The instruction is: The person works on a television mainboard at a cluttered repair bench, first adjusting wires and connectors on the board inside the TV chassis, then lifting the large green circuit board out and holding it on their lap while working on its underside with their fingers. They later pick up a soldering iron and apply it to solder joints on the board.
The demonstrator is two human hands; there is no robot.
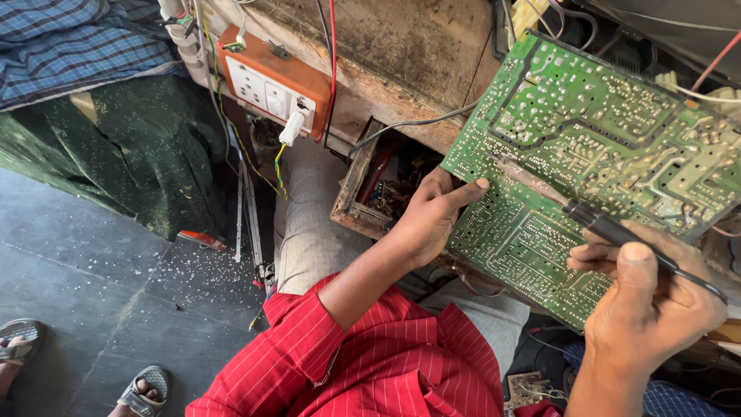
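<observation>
From the head camera, looking down, the person's left hand holds the left edge of a large green circuit board, thumb on its solder side, fingers behind. The board stands tilted against the wooden bench, above an open drawer. The right hand is closed around a black soldering iron, whose tip lies on the board near the middle. I judge the soldering is in progress; I cannot tell which joints are finished. An orange socket box hangs on the left.
</observation>
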